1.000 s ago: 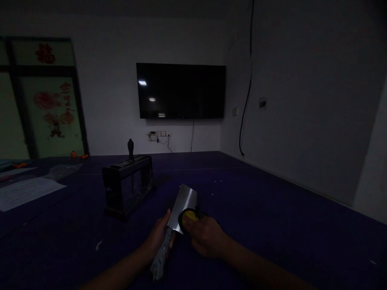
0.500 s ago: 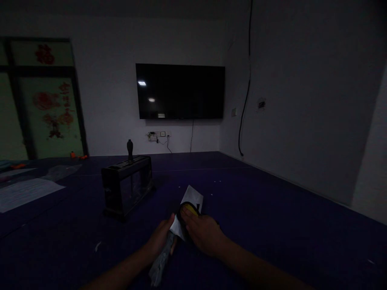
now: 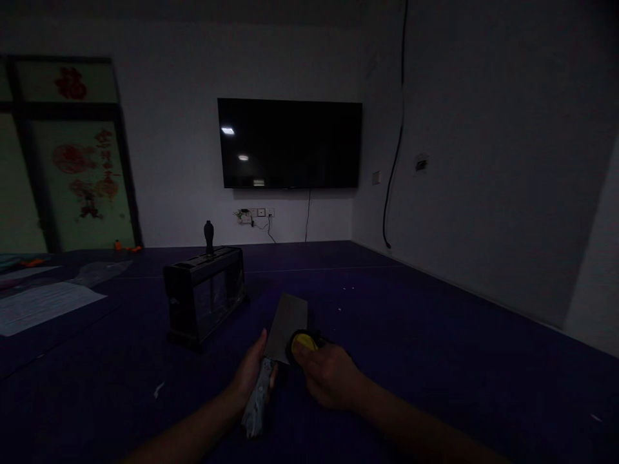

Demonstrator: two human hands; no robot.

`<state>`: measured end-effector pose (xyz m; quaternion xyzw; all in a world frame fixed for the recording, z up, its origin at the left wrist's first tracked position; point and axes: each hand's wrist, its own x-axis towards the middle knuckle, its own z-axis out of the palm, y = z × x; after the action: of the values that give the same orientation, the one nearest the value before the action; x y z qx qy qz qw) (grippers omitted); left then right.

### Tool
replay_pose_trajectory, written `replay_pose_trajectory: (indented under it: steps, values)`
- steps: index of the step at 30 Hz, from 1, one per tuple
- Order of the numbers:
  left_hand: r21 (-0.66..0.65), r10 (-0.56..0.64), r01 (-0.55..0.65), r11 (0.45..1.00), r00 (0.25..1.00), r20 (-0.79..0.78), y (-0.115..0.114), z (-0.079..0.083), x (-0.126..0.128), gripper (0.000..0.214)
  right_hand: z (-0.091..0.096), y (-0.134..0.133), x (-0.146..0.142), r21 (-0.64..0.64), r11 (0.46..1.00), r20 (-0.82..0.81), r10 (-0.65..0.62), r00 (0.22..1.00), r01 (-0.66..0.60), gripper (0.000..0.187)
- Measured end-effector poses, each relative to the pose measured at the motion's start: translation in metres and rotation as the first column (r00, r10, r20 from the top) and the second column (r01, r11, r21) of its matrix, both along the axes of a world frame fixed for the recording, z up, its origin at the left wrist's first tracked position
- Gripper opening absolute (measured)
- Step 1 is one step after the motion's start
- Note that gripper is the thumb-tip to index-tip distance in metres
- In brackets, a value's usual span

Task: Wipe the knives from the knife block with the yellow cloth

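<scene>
My left hand (image 3: 251,377) is closed round the grey handle of a cleaver (image 3: 286,325), whose broad blade points away from me over the dark blue table (image 3: 435,335). My right hand (image 3: 329,374) is closed on a small black and yellow sharpener (image 3: 303,341) that sits against the right side of the blade, near the handle. Both hands are low in the middle of the view, close together.
A dark knife block (image 3: 203,295) with one black handle sticking up stands just left of the blade. Sheets of paper (image 3: 43,303) lie at the far left. A television (image 3: 289,143) hangs on the back wall, and a white wall runs along the right.
The blade has shifted in my grip, sliding forward then back against the sharpener. It no longer catches the light and now looks dark grey. Both hands stay in nearly the same place.
</scene>
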<state>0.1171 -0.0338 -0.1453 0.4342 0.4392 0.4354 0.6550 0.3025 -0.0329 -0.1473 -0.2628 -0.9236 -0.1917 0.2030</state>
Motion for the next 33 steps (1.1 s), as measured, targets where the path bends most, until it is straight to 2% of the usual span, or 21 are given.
replay_pose_trajectory:
  steps: [3,7,12,16,18,21,26,33]
  values:
    - [-0.017,-0.015,0.015,1.0,1.0,-0.002,0.001,0.0,0.0,0.068,0.002,-0.003,-0.001,0.034,0.999,0.014,0.021,1.0,-0.022,0.046]
    - [0.077,0.032,-0.03,0.997,0.999,-0.016,-0.001,-0.002,0.002,0.065,0.008,-0.006,-0.005,-0.006,0.999,0.065,-0.036,0.997,0.037,0.045]
    - [0.146,-0.012,0.032,0.989,0.991,-0.134,0.001,-0.012,0.001,0.069,0.018,-0.009,-0.008,-0.088,0.989,0.059,-0.112,0.992,0.117,0.045]
    - [0.222,-0.056,0.11,0.969,0.97,-0.236,0.001,-0.016,0.0,0.071,0.017,-0.006,-0.008,-0.139,0.977,-0.017,-0.165,0.986,0.161,0.047]
    - [0.241,-0.047,0.111,0.964,0.966,-0.256,-0.001,-0.015,0.001,0.072,0.015,-0.004,-0.008,-0.144,0.974,-0.038,-0.184,0.982,0.177,0.048]
    - [0.244,-0.035,0.095,0.965,0.97,-0.239,-0.003,-0.011,0.002,0.071,0.014,-0.003,-0.01,-0.14,0.964,-0.041,-0.232,0.972,0.225,0.048]
    - [0.225,-0.034,0.075,0.971,0.983,-0.181,-0.004,-0.011,0.004,0.067,0.011,-0.002,-0.009,-0.188,0.919,-0.066,-0.364,0.929,0.346,0.048]
    - [0.174,0.022,0.001,0.985,0.991,-0.135,-0.002,-0.011,0.003,0.069,0.005,0.002,-0.004,-0.128,0.924,-0.082,-0.373,0.924,0.362,0.047]
